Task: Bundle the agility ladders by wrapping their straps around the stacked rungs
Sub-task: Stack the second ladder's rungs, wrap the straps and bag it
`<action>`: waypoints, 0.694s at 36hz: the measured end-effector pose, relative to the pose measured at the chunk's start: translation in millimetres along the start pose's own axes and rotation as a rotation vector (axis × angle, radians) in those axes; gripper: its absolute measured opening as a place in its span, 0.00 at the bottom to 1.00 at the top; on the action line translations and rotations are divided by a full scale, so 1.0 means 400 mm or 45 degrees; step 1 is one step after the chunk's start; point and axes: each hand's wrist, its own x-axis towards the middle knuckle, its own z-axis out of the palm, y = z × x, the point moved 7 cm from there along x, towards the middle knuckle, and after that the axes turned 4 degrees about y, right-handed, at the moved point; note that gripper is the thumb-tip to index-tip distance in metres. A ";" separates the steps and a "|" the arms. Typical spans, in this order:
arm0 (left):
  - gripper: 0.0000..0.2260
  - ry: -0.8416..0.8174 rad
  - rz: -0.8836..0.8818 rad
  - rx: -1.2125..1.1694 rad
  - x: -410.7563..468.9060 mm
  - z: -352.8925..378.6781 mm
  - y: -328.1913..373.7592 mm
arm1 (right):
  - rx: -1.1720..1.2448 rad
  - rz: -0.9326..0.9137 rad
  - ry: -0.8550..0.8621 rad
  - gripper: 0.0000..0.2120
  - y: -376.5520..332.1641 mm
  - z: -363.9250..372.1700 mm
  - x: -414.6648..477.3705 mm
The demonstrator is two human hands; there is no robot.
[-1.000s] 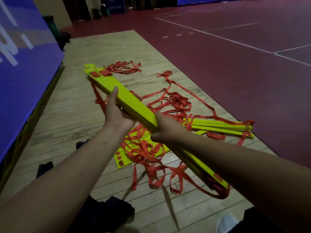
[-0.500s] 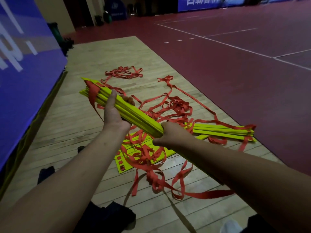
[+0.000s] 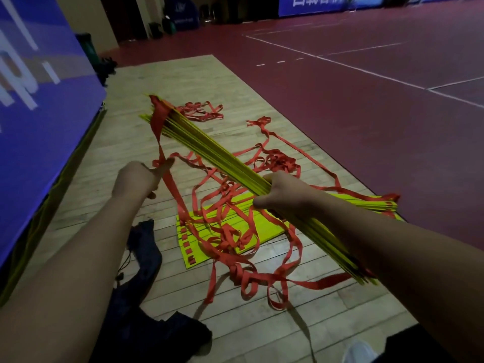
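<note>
The dark red court floor (image 3: 366,113) with white lines fills the far and right part of the view. A big blue panel (image 3: 31,113) stands along the left side. Between them lies a strip of pale wooden floor (image 3: 183,74).

Over this wooden floor the person holds a long stack of yellow rungs (image 3: 209,150) in the air. It runs diagonally, with the far end up-left and the near end down-right under the right forearm. Below it, more yellow rungs (image 3: 262,226) lie flat on the wood, and a second yellow stack (image 3: 379,203) lies at the right edge of the wood. Loose red straps (image 3: 235,244) are tangled over and around the flat rungs.

A dark cloth (image 3: 146,244) lies on the wood under the left arm.

The right hand (image 3: 282,195) has its fingers clamped around the middle of the held stack. The left hand (image 3: 138,176) is apart from the stack, and its thumb and curled fingers pinch one red strap (image 3: 159,132), which goes up tight to the far end of the rungs.

A white shoe (image 3: 358,349) shows at the bottom edge.
</note>
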 end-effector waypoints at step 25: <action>0.42 -1.263 0.541 -0.117 -0.385 0.346 0.088 | 1.972 0.230 0.717 0.15 0.167 -0.169 0.061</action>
